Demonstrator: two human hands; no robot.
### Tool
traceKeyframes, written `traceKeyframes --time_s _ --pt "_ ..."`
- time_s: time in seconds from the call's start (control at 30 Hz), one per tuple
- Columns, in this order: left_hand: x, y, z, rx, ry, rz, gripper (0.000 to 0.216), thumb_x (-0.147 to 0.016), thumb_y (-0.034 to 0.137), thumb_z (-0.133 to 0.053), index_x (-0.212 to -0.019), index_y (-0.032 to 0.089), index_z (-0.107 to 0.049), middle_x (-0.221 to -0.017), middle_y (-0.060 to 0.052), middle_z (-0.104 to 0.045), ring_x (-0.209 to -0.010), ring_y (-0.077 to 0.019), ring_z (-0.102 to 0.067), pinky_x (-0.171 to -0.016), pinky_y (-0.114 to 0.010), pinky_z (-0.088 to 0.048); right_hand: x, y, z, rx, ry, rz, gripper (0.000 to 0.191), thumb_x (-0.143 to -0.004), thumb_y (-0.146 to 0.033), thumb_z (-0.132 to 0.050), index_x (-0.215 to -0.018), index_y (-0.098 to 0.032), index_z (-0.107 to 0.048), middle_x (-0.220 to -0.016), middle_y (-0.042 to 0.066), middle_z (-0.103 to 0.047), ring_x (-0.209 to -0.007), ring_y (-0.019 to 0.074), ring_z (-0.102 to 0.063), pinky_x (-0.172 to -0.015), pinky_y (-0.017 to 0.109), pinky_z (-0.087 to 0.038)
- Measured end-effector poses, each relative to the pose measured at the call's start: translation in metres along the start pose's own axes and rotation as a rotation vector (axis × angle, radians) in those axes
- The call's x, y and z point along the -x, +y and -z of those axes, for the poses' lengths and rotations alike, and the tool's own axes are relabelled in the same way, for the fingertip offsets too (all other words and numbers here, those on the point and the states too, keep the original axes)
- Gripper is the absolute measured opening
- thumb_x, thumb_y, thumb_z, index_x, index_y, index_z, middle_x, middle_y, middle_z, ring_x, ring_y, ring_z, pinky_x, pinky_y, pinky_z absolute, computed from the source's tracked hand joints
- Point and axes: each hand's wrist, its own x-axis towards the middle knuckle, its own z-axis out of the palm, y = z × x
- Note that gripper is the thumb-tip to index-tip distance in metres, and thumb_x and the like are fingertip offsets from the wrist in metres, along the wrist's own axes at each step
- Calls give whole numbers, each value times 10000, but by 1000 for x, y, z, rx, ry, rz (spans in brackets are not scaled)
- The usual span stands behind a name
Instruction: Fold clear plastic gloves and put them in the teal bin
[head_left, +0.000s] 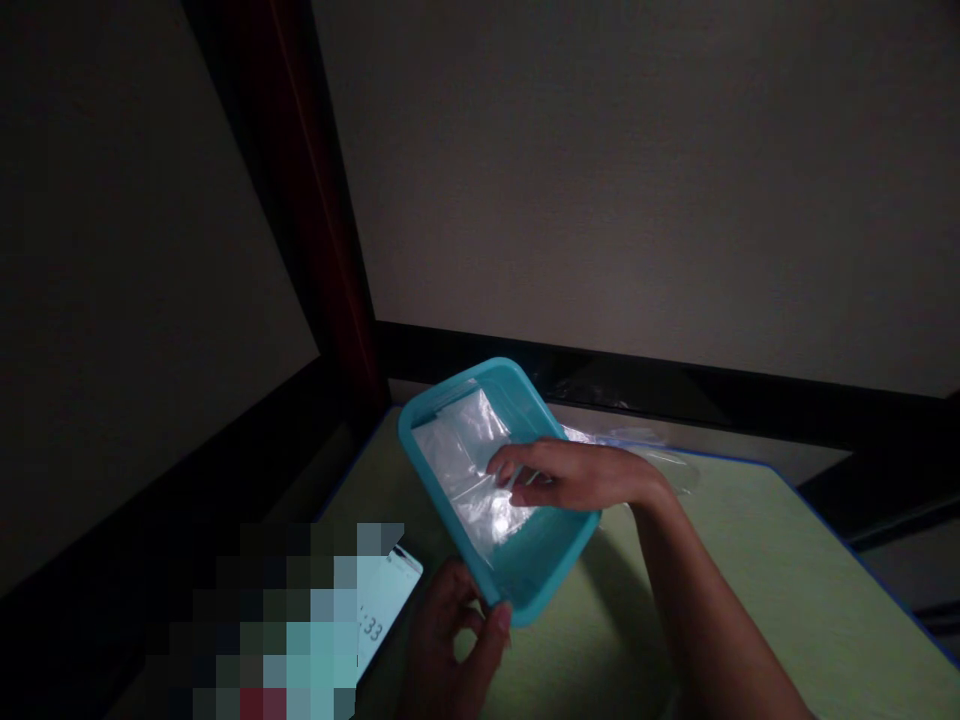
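A teal plastic bin is tilted up on the green table, its opening facing me. Clear plastic bags lie inside it. My left hand grips the bin's near corner, thumb over the rim. My right hand reaches into the bin from the right, fingers curled on the clear plastic.
The green table has a blue edge and stands against a dark-trimmed wall. A lit phone screen lies at the table's near left beside a blurred patch. More clear plastic lies behind the bin. The room is dim.
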Motion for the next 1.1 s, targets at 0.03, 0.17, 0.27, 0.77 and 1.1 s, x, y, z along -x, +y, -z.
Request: traceKeyframes --time_s 0.03,0.17,0.27,0.77,1.1 --pt "0 0 0 22 -2 7 152 -628 279 -640 -611 184 -523 -508 52 -506 -424 -70 -452 -412 -157 -361 -1 0 -1 18 15 0 296 -851 -132 -537 -1143 -84 -530 -1074 116 -628 -932 150 -603 -804 246 -475" --pt "-2 0 -1 90 12 17 208 -618 271 -687 -623 180 -500 -487 63 -510 -403 -61 -469 -372 -125 -358 -6 -1 -3 58 -4 -28 291 -854 -115 -525 -1142 -68 -539 -1089 126 -630 -946 169 -601 -811 267 -472" --pt "-3 0 -2 127 27 20 211 -617 255 -694 -631 176 -499 -466 72 -516 -386 -51 -472 -361 -108 -360 -5 -2 -2 64 12 -11 280 -862 -118 -511 -1136 -73 -543 -1094 122 -629 -968 175 -596 -840 284 -467" --pt "-12 11 0 181 13 14 276 -648 321 -728 -647 173 -495 -439 52 -558 -386 -77 -508 -353 -133 -397 13 0 9 8 200 106 234 -857 -157 -512 -1086 -133 -552 -1043 81 -634 -896 162 -615 -763 273 -486" --pt "-17 9 3 88 65 -23 325 -656 398 -727 -638 184 -484 -452 24 -607 -418 -146 -613 -366 -192 -466 17 -3 13 -13 230 91 223 -869 -201 -507 -1078 -137 -546 -1009 74 -645 -897 160 -615 -774 280 -486"
